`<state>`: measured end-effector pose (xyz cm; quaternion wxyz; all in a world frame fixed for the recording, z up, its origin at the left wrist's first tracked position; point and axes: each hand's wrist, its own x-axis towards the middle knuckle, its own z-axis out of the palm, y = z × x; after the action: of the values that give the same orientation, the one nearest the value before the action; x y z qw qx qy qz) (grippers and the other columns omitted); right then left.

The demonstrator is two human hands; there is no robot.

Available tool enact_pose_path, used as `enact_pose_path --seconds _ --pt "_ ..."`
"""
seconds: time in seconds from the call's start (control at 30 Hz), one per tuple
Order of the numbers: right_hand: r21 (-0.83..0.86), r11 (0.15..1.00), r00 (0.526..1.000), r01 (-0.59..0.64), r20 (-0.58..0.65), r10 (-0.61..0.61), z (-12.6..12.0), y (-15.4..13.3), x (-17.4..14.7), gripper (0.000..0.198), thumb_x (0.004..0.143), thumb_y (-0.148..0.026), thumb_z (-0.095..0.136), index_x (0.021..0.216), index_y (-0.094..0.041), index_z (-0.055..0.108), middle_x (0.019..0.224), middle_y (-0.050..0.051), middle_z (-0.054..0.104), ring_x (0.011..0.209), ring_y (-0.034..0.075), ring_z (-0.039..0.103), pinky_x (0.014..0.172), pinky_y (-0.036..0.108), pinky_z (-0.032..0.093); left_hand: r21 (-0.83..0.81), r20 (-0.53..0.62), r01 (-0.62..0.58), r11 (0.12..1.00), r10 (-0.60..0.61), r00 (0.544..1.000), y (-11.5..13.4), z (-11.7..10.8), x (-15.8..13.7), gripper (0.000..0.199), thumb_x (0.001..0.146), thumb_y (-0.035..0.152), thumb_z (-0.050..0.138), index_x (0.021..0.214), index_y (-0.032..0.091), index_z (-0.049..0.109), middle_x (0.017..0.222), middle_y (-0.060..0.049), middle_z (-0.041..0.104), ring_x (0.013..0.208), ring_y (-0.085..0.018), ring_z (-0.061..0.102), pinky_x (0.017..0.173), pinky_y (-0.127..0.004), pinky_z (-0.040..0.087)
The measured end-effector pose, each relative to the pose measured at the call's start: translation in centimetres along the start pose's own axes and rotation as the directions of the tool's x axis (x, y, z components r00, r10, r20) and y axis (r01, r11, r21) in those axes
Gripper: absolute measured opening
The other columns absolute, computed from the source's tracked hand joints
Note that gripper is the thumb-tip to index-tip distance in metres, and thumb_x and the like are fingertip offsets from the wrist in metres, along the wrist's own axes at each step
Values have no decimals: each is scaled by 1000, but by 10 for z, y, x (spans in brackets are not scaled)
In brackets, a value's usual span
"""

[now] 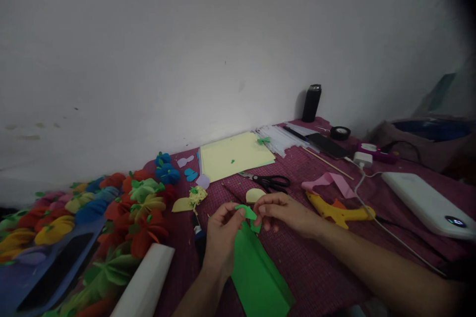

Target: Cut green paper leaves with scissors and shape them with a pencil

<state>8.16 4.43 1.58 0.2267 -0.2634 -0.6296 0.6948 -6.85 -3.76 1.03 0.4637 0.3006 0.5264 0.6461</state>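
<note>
One small green piece (246, 211) sits pinched in my left hand (222, 233) above a plum-coloured tablecloth (312, 272), over the far end of a green sheet (256, 272); whether my right hand (284, 212), just beside it, grips too I cannot tell. A spotted pale wall (178, 54) rises far behind.

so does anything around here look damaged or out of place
Brownish marks, perhaps stains or chipped paint, break the plain wall at far left. A tiny green scrap lies loose on the yellow paper.

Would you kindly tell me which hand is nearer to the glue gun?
The right hand: it is left of the glue gun, while the left hand is farther left.
</note>
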Motion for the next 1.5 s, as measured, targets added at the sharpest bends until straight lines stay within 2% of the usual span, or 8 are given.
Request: enact_pose_path --seconds 0.43,0.63,0.8,1.0,1.1,1.3,1.4,1.5 --pt "10 998 998 -63 -8 63 8 -2 -1 28 74 -41 56 65 -14 60 66 4 70 47 9 56 41 18 38 148 11 -86 985 85 996 -10 -8 6 21 74 36 67 72 16 69 58 3 52 55 -9 42 53 -19 32" --pt "-39 999 1000 -17 -22 16 8 5 3 28 70 -41 67 69 -15 59 63 0 67 46 7 53 43 17 38 79 9 -57 995 56 998 -8 -6 7 26 74 40 68 68 15 68 57 3 54 55 -10 45 55 -21 35" --pt "-19 997 991 76 -112 -78 6 7 6 30 73 -44 64 68 -15 59 66 1 66 49 7 52 44 18 39 -117 -69 -38 992 30 997 -2 -6 9 39 79 50 57 90 15 69 81 -6 67 74 -15 58 64 -25 43" --pt "-151 967 949 205 -212 -234 4 12 10 19 77 -34 59 71 -16 58 62 -2 59 48 8 51 46 18 38 84 -19 -174 981 177 984 -8 -4 5 18 71 33 70 80 17 67 68 0 62 61 -12 52 58 -20 39" --pt "-416 863 882 286 -237 -407 3 15 9 11 80 -25 55 73 -17 59 61 -1 59 53 11 53 49 21 41 176 32 -169 970 166 986 -9 -1 2 21 71 35 69 78 16 69 71 -3 65 65 -14 54 60 -22 41" --pt "-897 221 698 383 124 -706 6 23 -2 14 86 -16 49 84 -19 62 78 7 66 76 17 60 69 26 46 192 48 -132 972 125 991 -14 0 4 30 73 45 66 72 15 64 66 -1 61 61 -13 51 56 -21 39" --pt "-897 136 673 420 207 -710 9 22 -6 13 88 -17 49 84 -19 62 78 7 65 78 17 59 71 27 46 176 59 -121 977 112 992 -18 -4 7 26 72 39 69 66 15 60 59 3 55 55 -10 46 53 -19 36" --pt "-855 255 674 452 140 -725 8 14 -7 7 84 -20 55 86 -18 61 80 6 64 78 18 58 70 28 46 134 64 -76 988 68 996 -15 -6 7 22 69 34 71 67 16 60 57 4 54 52 -8 43 50 -18 34"
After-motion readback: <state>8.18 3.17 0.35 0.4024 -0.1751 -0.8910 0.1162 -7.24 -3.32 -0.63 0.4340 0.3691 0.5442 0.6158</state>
